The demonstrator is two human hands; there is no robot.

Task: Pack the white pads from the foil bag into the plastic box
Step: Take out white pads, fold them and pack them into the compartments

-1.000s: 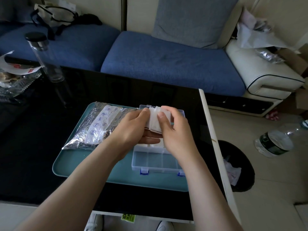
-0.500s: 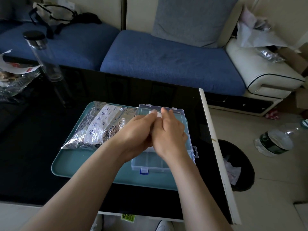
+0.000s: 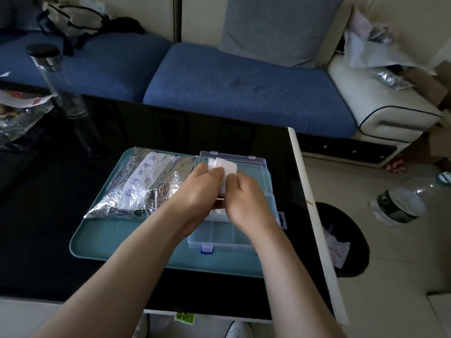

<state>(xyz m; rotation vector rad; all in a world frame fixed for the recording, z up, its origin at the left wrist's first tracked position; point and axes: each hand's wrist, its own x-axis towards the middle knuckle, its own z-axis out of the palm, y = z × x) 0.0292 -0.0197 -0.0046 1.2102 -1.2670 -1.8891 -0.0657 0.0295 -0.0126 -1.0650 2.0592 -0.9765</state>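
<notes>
Pads [image 3: 225, 167], white and stacked in a small bunch, are up in the air over the far part of the box [image 3: 227, 237]. Both hands hold them. The left hand [image 3: 197, 191] pinches the left side of the bunch with curled fingers. The right hand [image 3: 246, 201] pinches the right side, its fingers bent round the pads. The two hands are close together above the box.

The box is clear plastic. It has blue clips on its near edge and thin walls inside that split it into parts. The hands hide the far parts, so I cannot tell what is in them. The lid [image 3: 253, 172] lies open behind the box.

The bag [image 3: 146, 186] is shiny foil with a white label. It lies just left of the box. Under the box and the bag is a blue-green tray [image 3: 109, 240], and the tray lies on a black table [image 3: 48, 240].

Far to the left of the box and further back, a tall clear flask [image 3: 58, 81] with a black cap stands on the table. Behind the box, past the table, is a blue sofa [image 3: 244, 89]. To the right of the box, down on the floor, is a black bin [image 3: 349, 240]. Further right, a plastic bottle [image 3: 400, 206] lies on its side.
</notes>
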